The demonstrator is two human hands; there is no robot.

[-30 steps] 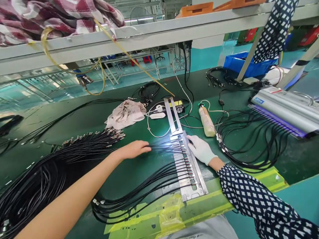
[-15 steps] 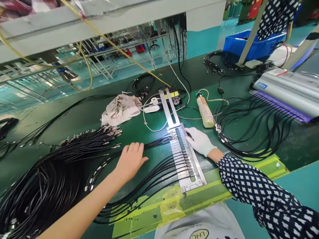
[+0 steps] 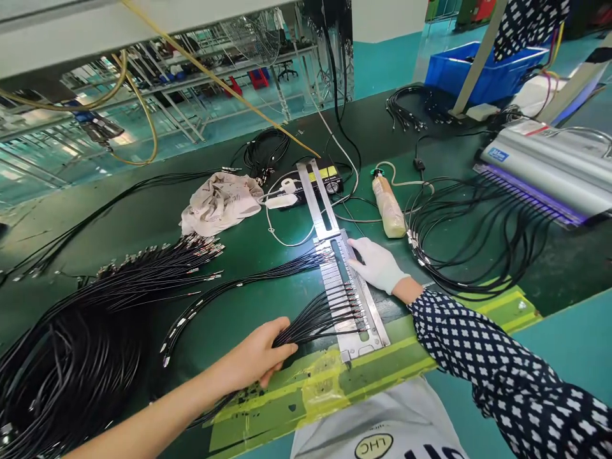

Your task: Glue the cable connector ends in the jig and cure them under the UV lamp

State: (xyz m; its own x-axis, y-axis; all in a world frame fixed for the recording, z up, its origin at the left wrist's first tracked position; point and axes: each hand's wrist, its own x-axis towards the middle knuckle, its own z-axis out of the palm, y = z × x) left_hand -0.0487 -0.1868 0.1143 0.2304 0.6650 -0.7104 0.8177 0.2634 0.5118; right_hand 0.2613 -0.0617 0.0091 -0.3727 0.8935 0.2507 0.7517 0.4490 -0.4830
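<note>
Left hand [image 3: 262,352]: fingers closed around cables [image 3: 315,313], nearer to them.
Cables: run rightward from fingertips, crosswise to the jig [image 3: 368,299].
Right hand [image 3: 380,264]: fingers parted, laid against the jig's right edge.

At seven o'clock in view, the left hand [image 3: 261,354] grips black cables [image 3: 310,319]; at four, the gloved right hand [image 3: 380,264] touches a metal fixture [image 3: 333,280].

Beyond the dark green bench [image 3: 261,306], a glossy teal floor [image 3: 389,69] is marked by pale reflections. Pale metal-framed tables [image 3: 196,83], a red stool [image 3: 259,78] and a dark wheeled chair [image 3: 287,70] are set on it; the upper left is crossed by a white beam [image 3: 71,35].
</note>
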